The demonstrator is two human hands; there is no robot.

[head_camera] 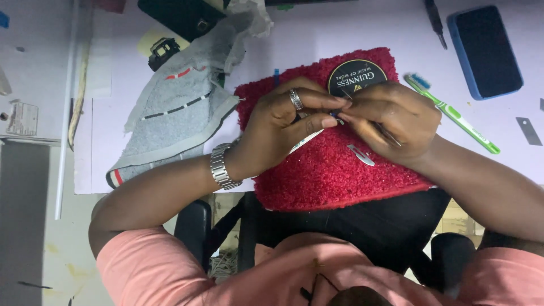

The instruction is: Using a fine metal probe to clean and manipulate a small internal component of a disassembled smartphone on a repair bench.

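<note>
Both hands meet over a fuzzy red rectangular towel [328, 170] at the centre of the pale lilac surface [340, 34]. The left hand [280, 127], wearing a silver ring and metal wristwatch, pinches a small dark blue part [334, 115] in its grip. The right hand [394, 122] clenches a thin metal tool [388, 135] whose tip meets that part. At twelve o'clock from the hands lies a round black coaster [357, 76]; at three o'clock a green-and-white toothbrush [453, 113]; at nine o'clock a grey cloth [181, 107]; at one o'clock a blue-cased phone [484, 51].
</note>
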